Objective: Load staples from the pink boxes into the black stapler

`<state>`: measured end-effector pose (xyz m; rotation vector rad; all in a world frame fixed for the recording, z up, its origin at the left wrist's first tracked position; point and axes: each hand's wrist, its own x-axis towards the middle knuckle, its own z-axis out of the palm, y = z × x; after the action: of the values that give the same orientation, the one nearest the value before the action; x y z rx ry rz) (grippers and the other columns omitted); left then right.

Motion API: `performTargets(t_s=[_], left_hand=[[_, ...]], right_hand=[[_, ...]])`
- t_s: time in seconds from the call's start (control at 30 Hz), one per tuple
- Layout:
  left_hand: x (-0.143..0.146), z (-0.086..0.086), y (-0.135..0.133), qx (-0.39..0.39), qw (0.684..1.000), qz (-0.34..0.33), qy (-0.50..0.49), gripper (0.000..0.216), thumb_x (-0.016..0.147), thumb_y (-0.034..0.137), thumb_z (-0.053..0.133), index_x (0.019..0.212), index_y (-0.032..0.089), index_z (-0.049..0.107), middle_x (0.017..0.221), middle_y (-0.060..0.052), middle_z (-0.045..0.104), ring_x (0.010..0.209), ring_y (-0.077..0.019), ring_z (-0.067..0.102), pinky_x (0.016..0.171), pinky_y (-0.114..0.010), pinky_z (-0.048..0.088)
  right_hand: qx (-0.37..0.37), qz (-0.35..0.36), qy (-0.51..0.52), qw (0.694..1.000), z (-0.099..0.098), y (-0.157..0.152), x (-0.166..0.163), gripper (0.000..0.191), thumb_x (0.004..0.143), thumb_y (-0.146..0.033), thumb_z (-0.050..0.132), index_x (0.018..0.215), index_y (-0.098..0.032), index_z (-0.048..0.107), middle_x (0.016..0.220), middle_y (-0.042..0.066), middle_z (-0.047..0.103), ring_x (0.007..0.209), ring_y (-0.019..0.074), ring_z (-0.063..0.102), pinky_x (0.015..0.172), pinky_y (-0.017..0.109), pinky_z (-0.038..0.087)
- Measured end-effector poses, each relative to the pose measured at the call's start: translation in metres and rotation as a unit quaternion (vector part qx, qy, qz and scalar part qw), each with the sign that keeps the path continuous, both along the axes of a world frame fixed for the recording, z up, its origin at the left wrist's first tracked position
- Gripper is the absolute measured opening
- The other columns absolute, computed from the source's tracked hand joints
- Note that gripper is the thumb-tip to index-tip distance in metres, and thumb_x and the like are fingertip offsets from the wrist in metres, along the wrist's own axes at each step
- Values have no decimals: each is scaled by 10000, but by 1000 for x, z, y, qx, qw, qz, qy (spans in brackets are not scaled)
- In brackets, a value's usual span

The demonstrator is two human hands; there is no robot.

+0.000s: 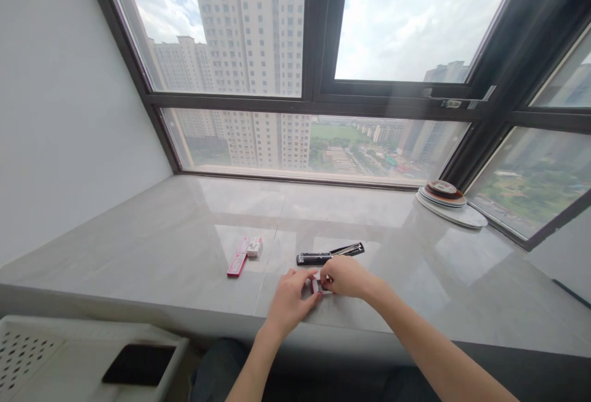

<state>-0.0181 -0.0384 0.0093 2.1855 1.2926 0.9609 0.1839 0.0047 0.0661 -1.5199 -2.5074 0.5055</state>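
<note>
My left hand [290,301] and my right hand [345,276] meet over the grey stone sill [152,254], both pinching a small white and red box [316,285] between their fingertips. Just beyond my right hand lies a black stapler [329,254], swung open, its metal strip showing. Further left on the sill rest a flat red box [237,263] and a small white box [254,247] beside it.
A stack of round plates or coasters [449,200] sits at the far right corner by the window. A white perforated plastic bin [69,356] with a dark opening stands below the sill at the lower left. Windows rise behind, a white wall to the left.
</note>
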Motion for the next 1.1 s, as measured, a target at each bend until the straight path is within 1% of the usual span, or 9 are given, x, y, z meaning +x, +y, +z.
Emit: performTargets(t_s=[0.1,0.17,0.33,0.43,0.53,0.77,0.87,0.97,1.1], left_hand=[[-1,0,0,-9,1000,-1,-12,496,818,245,739,1292,337,625,1144,8,710,1041,-230,604,922,-359,477],[-1,-2,1,-11,1000,2,-21,504,813,242,745,1293,339,624,1151,3,706,1056,-234,603,933,-364,472],[-2,-5,1,-3,999,2,-32,460,818,292,755,1262,331,643,1161,-9,695,1087,-240,599,967,-371,455],[-3,-4,3,-7,998,32,-48,326,899,386,670,1215,308,668,1118,-30,689,1055,-228,611,942,-352,452],[4,-5,5,-38,996,71,-45,257,984,400,522,1131,281,697,950,-32,705,919,-212,636,866,-341,444],[32,-10,-1,-65,996,58,-32,247,1000,377,462,1073,260,667,817,-8,705,772,-190,636,789,-315,403],[21,-6,10,-52,994,91,-27,258,994,388,472,1154,262,631,805,4,673,760,-180,620,764,-294,397],[-2,0,34,-15,988,150,35,336,894,419,631,1190,259,645,927,-28,662,900,-211,609,823,-307,386],[-23,4,55,-38,991,98,86,301,838,443,699,1092,283,711,860,-15,645,886,-212,592,791,-296,369]], right_hand=[[14,68,-39,997,-1,7,0,108,726,-171,689,771,-233,766,708,24,711,725,203,630,675,274,362],[25,76,-1,997,-5,6,10,115,769,-187,670,849,-226,742,749,10,704,720,176,609,665,256,362],[41,-10,156,987,-30,-11,56,120,895,-261,595,931,-220,701,853,7,664,756,154,567,698,250,403],[24,-61,189,980,-45,-23,74,259,930,-389,600,1106,-230,703,912,18,647,746,157,555,699,267,425],[-3,-65,191,979,-51,-34,74,392,883,-467,679,1206,-246,698,939,21,641,738,159,556,692,276,430],[-4,-58,192,980,-47,-46,58,350,862,-473,717,1149,-274,743,857,13,625,731,170,556,689,287,416],[10,-74,198,977,-46,-43,55,331,881,-458,700,1161,-287,742,846,4,623,740,166,567,703,283,409],[24,-56,174,983,-44,-34,49,184,892,-402,688,979,-269,780,817,-3,619,726,152,560,697,272,387],[62,-19,152,986,-37,-15,35,136,908,-351,669,934,-257,765,794,-4,614,726,150,547,694,262,372]])
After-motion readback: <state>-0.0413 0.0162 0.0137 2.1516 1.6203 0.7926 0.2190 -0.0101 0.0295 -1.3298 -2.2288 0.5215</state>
